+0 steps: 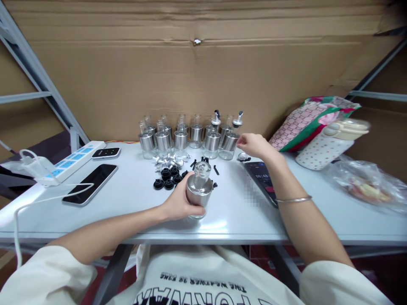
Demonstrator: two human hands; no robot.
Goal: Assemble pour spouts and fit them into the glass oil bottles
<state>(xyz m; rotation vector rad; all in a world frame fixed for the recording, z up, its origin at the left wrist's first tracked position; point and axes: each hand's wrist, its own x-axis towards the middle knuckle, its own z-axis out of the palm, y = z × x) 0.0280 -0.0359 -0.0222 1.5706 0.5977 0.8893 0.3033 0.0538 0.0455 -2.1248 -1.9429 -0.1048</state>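
My left hand [181,197] is wrapped round a glass bottle [199,192] with a metal sleeve, near the table's front edge. The bottle stands upright and its neck has no pourer on it. My right hand [254,145] is at the back right, fingers curled together beside a sleeved bottle with a pourer [229,142]. Whatever its fingertips hold, if anything, is hidden. Below that hand lies a small clear and black part [244,157]. Black ribbed stoppers [168,178], silvery pourer parts [171,161] and small black pieces [216,170] lie behind the held bottle.
Several sleeved bottles [163,140] stand in rows against the cardboard. A phone showing a timer [262,178] lies under my right forearm. Leftward are a phone [90,185], a small device [106,153] and a power strip [73,163]. A tumbler [330,146], pouch [305,123] and plastic bag [372,186] sit rightward.
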